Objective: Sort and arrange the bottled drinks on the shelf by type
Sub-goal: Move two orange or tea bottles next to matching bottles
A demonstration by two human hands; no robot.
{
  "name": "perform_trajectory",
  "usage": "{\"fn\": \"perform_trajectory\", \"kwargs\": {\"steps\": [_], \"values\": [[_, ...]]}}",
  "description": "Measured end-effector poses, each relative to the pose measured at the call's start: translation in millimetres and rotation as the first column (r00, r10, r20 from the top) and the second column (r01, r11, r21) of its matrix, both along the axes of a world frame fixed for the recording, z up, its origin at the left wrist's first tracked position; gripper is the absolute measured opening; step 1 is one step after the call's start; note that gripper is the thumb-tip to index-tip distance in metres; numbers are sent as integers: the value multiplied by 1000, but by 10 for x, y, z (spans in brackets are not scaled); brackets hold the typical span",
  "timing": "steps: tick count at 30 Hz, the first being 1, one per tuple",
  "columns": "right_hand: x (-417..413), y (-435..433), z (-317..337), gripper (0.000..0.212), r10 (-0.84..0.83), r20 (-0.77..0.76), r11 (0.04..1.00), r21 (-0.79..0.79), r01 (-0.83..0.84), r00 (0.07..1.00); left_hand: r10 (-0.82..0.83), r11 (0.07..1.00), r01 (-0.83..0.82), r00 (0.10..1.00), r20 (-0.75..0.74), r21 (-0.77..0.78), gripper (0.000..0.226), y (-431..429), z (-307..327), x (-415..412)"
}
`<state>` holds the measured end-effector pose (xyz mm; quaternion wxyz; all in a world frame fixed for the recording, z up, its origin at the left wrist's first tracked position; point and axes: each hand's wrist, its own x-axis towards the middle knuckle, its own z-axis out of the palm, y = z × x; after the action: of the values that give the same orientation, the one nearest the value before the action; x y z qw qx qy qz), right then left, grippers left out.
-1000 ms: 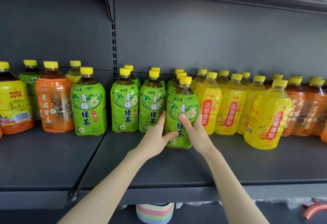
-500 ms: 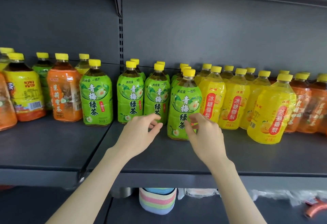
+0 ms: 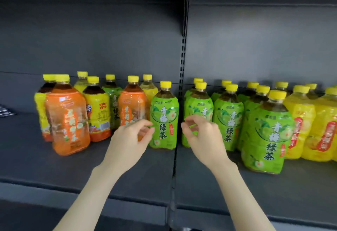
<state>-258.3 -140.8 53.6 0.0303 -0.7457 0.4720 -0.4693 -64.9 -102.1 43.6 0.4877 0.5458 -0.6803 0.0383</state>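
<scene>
Green-label bottle [image 3: 164, 121] stands upright on the dark shelf [image 3: 91, 172], yellow cap, just left of the slotted upright post [image 3: 183, 48]. Left hand [image 3: 130, 139] is raised at its left edge and right hand [image 3: 202, 137] just right of it, both with fingers loosely curled and holding nothing; contact can't be told through the blur. More green bottles [image 3: 268, 135] are grouped to the right, then yellow-label bottles [image 3: 299, 121]. Orange-label bottles [image 3: 67, 117] sit mixed with others on the left.

shelf [image 3: 127, 176]: mixed bottles [image 3: 67, 114] left | tea bottles [image 3: 228, 117] middle | pear drinks [image 3: 299, 121] right
</scene>
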Motion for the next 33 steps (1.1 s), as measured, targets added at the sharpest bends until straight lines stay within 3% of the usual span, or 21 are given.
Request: {"fn": "perform_trajectory", "kwargs": {"steps": [6,11,16,20,24,29,33], "values": [[823,-143,-55,26,-74,59,997,-30,75,996,-48,999,48,997,-62,-8,21,-281,-187,809],[1079,-239,-91,38,-209,121,976,-28,214,970,-33,998,41,987,-154,51,51,-647,-124,1084],[1173,-334,-32,67,-359,73,933,-13,361,930,-115,974,155,965,-235,163,84,-965,-22,1092],[1149,-432,20,90,-250,141,958,183,223,958,-208,923,303,912,-353,237,95,-1143,-9,1078],[1175,-503,-1,108,-309,109,929,245,276,945,-220,902,343,889,-402,263,88,-1173,-74,1120],[1241,-549,-3,106,-314,133,938,200,285,940,-114,951,198,939,-323,239,92,-1215,-102,1091],[1271,-621,-31,102,-178,324,953,291,81,929,-103,948,191,941,-321,254,91,-1270,-78,1066]]}}
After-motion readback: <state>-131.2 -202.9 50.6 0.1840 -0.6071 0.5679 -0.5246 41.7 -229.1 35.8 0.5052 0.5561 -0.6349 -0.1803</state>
